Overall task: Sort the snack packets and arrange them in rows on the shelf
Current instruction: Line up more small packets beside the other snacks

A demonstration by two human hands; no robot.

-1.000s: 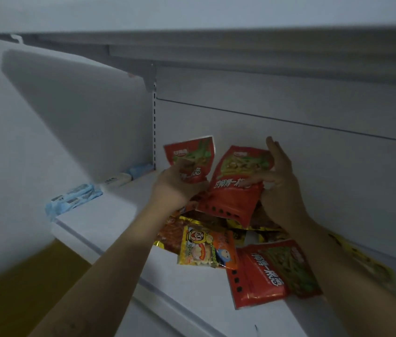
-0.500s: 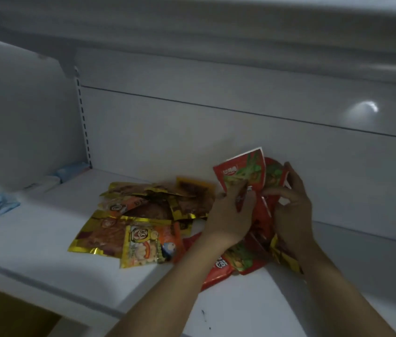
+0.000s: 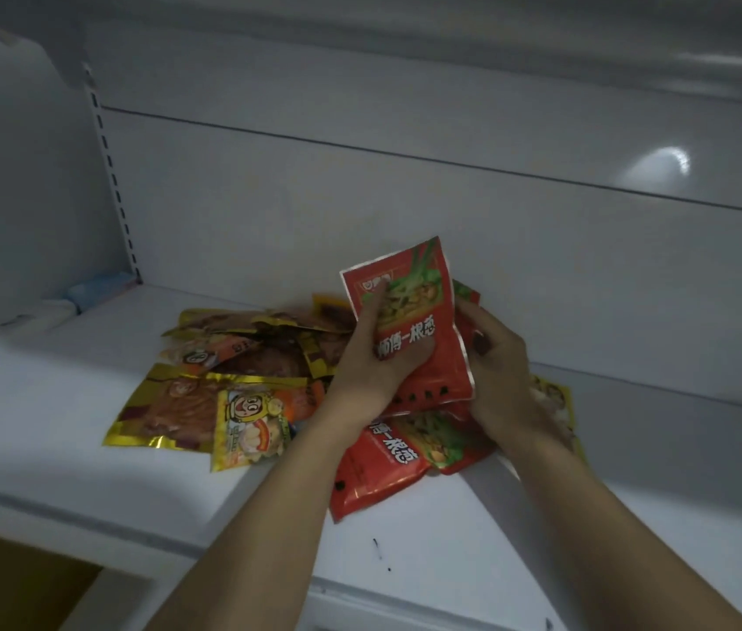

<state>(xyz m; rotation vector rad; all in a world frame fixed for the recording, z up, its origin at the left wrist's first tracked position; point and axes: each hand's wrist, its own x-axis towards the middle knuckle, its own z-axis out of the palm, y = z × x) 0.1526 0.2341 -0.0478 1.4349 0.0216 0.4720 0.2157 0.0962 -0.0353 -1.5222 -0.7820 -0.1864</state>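
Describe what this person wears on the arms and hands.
The left forearm and right forearm are bare to the picture's edge: no sleeves, watch or bracelet show. The left grip and right grip are ungloved, with no rings visible. The right thumbnail looks painted dark red.

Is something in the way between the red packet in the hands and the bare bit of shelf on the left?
Yes. The left hand and right hand hold the red packet up, and the heap of gold packets lies on the shelf just left of it. It would have to go over them.
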